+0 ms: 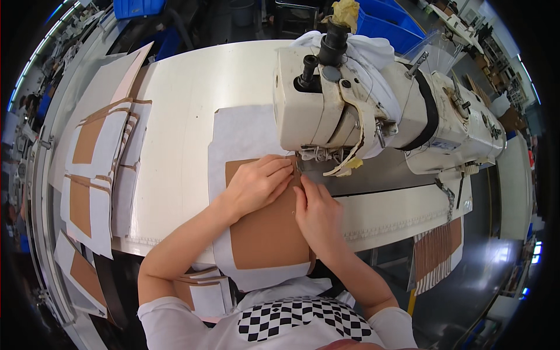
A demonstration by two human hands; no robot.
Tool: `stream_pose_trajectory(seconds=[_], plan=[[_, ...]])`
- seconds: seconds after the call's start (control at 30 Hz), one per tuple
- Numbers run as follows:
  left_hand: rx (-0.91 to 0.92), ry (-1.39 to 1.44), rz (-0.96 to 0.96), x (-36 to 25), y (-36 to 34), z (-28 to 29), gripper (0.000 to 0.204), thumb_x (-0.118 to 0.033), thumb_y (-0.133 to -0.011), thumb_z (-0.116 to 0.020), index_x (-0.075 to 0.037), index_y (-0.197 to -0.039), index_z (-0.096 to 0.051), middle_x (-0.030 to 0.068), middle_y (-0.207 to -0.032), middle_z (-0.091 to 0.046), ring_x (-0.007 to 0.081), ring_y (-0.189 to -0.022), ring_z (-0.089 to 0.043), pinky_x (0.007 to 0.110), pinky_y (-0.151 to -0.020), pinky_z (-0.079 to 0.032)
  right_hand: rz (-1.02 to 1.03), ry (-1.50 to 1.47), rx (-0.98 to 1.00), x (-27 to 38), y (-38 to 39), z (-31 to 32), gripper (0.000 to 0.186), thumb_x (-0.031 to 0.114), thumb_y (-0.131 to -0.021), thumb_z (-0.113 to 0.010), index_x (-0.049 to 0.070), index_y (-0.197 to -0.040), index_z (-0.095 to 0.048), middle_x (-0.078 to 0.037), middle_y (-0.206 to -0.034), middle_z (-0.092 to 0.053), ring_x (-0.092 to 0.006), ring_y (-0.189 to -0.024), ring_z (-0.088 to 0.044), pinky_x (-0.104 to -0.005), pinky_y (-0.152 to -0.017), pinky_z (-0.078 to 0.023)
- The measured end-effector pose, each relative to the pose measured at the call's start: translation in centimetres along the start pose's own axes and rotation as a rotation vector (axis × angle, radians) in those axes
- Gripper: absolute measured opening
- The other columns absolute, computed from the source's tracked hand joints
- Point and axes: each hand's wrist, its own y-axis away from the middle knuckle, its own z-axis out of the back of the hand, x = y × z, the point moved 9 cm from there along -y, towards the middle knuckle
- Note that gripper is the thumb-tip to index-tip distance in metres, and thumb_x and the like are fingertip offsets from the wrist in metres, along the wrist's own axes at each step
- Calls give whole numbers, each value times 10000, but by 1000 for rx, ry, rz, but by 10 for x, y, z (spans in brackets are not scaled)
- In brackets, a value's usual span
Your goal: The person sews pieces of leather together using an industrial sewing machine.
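A flat brown panel [268, 239] lies on a larger white sheet [238, 125] under the head of a white sewing machine [300, 99]. My left hand [261, 185] rests on the panel's upper part, its fingers curled together at the edge beside the presser foot [299, 163]. On the panel's right edge, just below the foot, my right hand [318, 211] is closed in a pinch, thumb and index finger near each other. What exactly lies between the fingertips is partly hidden. Both hands are close together, a little apart from the machine head.
Stacks of white-and-brown panels [87, 143] lie at the table's left. More pieces [207, 297] sit below the front edge near my lap. A striped brown-and-white bundle [437, 254] hangs at the right. White cloth [373, 55] drapes over the machine; blue bins [388, 26] stand behind.
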Motion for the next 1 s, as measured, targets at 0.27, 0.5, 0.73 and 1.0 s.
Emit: stream_pose_trajectory(seconds=[0.27, 0.5, 0.73, 1.0], plan=[[-6, 12, -22, -6, 0, 1, 169, -47, -754, -718, -4, -915, -689, 104, -979, -686, 259, -946, -660, 335, -733, -568, 35, 29, -42, 3, 3, 2, 179, 115, -875, -638, 25, -1027, -665, -114, -751, -632, -292, -596, -643, -360, -521, -521], [-21, -65, -12, -3, -1, 2, 176, -63, -755, -724, -14, -921, -695, 94, -981, -687, 252, -960, -658, 333, -730, -567, 36, -2, -59, 2, -3, 2, 193, 115, -871, -647, 19, -1037, -662, -117, -738, -623, -295, -586, -636, -361, -519, -519], [7, -11, -33, -10, 2, 2, 172, -96, -756, -736, -21, -905, -695, 85, -972, -687, 260, -980, -657, 335, -735, -566, 85, 39, -40, 2, 15, 5, 291, 90, -837, -637, 3, -1115, -634, -84, -752, -615, -224, -552, -643, -318, -473, -520], [42, -37, 30, -2, -4, -1, 219, -100, -783, -694, -5, -980, -688, 89, -1050, -677, 235, -1004, -638, 318, -806, -553, 61, 52, -81, 1, -3, 0, 198, 71, -856, -632, 22, -1044, -671, -100, -719, -616, -268, -561, -632, -351, -488, -509]])
